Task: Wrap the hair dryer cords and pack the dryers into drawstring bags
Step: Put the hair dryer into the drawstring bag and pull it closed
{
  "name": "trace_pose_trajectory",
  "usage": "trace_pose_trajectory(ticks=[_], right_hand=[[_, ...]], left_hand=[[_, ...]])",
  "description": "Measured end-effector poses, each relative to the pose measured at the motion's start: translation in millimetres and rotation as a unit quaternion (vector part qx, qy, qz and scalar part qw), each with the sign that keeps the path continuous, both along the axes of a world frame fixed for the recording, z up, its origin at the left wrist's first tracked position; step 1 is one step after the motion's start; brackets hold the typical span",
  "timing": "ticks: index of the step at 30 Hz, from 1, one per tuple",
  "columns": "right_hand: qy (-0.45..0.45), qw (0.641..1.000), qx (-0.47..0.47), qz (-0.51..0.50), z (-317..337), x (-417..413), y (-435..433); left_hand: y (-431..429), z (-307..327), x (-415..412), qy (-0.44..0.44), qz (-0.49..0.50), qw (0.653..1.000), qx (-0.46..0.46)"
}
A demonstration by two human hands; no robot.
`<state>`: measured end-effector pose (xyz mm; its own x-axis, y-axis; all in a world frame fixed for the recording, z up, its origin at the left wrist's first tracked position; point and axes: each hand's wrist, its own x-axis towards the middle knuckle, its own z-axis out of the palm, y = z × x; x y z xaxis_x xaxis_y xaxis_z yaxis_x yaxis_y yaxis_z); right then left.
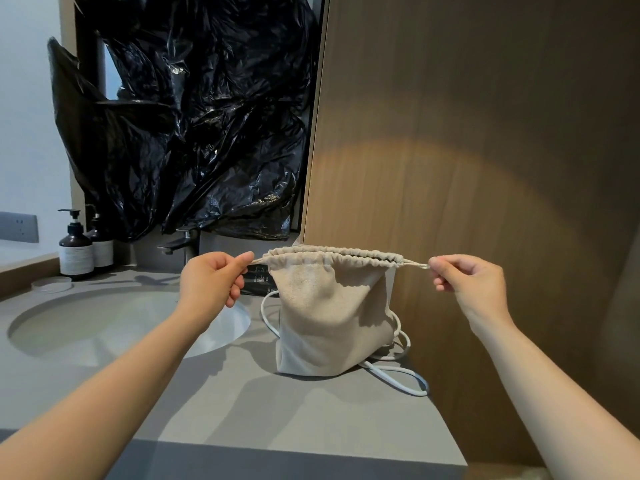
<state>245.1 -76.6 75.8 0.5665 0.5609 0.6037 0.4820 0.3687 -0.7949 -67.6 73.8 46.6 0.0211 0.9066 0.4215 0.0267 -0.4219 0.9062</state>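
Nearest me the grey counter (311, 420) ends in a straight front edge, with open surface between the sink (86, 327) at left and the wood panel (485, 168) at right. Farther in, my left hand (213, 280) and right hand (471, 282) each pinch an end of the drawstring (415, 264). The bag (329, 317) stands between them, with the white cord (398, 375) looped behind.

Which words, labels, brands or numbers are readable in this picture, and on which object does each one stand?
No text is readable here.
Label of the front pump bottle: print too small.
Label of the rear pump bottle: blurred.
On the black object behind the drawstring bag: white print, too small.
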Motion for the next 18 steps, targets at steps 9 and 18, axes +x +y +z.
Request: trace_pose_trajectory(ticks=[9,18], right_hand=[[0.137,0.989,-0.012,0.055,-11,8,0],[-0.089,0.995,-0.036,-0.04,-19,5,4]], left_hand=[[10,-4,-6,0.0,0.009,1.0,0.008],[-18,-8,-3,0.156,-0.038,0.971,0.175]])
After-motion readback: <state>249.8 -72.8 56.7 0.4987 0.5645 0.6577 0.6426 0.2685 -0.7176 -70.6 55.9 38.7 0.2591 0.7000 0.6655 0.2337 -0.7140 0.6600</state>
